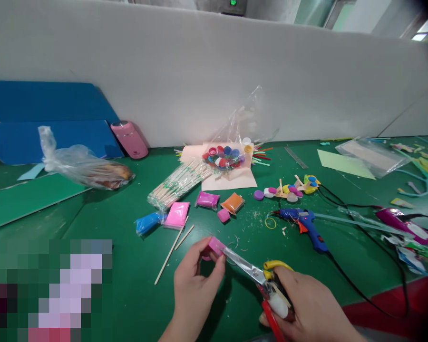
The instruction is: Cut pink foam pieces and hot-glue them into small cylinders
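Observation:
Near the front centre, my left hand (199,280) pinches a small pink piece (217,245) between thumb and fingers. My right hand (303,299) is wrapped round scissors (248,267) with yellow and red handles. The blade tips touch the right side of the pink piece. Part of a white object (280,305) shows beside the scissor handles, under my right hand. Two thin wooden sticks (169,256) lie left of my left hand. Beyond the hands is a small pink block (223,215), beside an orange packet (232,203) and a magenta packet (207,200).
A blue glue gun (303,221) with a black cable lies at the right. Bottle caps (223,156) in a clear bag, bagged sticks (178,183), a pink container (130,138) and a bagged brown item (107,175) stand or lie further back. A pink packet (177,214) lies left.

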Demonstrator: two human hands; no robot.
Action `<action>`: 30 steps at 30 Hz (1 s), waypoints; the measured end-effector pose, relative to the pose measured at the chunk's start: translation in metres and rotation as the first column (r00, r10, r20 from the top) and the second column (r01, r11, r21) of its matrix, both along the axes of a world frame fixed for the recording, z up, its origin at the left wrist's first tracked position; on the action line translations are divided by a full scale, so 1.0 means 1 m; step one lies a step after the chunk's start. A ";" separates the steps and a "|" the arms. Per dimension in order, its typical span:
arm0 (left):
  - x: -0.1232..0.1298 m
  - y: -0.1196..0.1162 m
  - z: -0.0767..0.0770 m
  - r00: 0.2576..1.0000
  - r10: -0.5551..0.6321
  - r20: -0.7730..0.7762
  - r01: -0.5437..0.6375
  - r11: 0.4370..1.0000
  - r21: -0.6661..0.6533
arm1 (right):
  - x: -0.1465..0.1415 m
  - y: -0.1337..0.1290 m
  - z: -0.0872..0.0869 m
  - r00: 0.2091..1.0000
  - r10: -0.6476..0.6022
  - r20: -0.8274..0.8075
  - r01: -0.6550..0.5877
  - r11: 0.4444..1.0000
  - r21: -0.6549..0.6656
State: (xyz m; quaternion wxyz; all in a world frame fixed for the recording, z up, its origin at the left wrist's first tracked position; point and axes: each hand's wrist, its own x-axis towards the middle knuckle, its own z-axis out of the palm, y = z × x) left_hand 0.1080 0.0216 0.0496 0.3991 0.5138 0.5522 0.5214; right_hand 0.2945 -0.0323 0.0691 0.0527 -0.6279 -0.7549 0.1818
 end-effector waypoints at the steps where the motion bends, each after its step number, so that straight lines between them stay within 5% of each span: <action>1: 0.001 0.000 0.001 1.000 0.020 0.003 -0.020 1.000 0.004 | -0.001 0.000 -0.001 1.000 0.005 -0.004 -0.005 1.000 0.000; 7: 0.001 -0.001 0.003 0.995 0.094 0.020 -0.094 0.996 -0.008 | -0.004 0.002 -0.007 1.000 -0.020 0.017 0.020 1.000 -0.015; 15: -0.007 0.005 0.007 0.895 -0.137 0.424 0.251 0.941 -0.225 | 0.001 0.002 -0.013 1.000 0.004 0.000 -0.004 0.999 0.040; 30: 0.004 0.000 0.010 0.911 -0.019 0.412 0.120 0.968 -0.222 | -0.001 0.001 -0.013 0.999 -0.052 -0.005 0.051 0.986 -0.158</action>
